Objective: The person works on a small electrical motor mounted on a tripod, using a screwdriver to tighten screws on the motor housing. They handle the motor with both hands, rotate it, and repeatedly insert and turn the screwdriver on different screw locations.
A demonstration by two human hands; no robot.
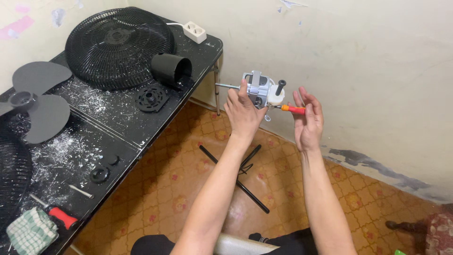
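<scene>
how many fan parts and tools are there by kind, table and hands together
Fan grilles: 2 (one, one cut off at the left edge)
Fan blade: 1
Motor cover: 1
Motor, in the left hand: 1
Screwdrivers: 2 (one in the right hand at, one on the table)
Total: 7

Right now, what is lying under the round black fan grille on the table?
The fan grille rests on the black table, which is speckled with white flecks. A black cylinder lies against its right edge. Whatever sits beneath the grille's dome is hidden.
</scene>
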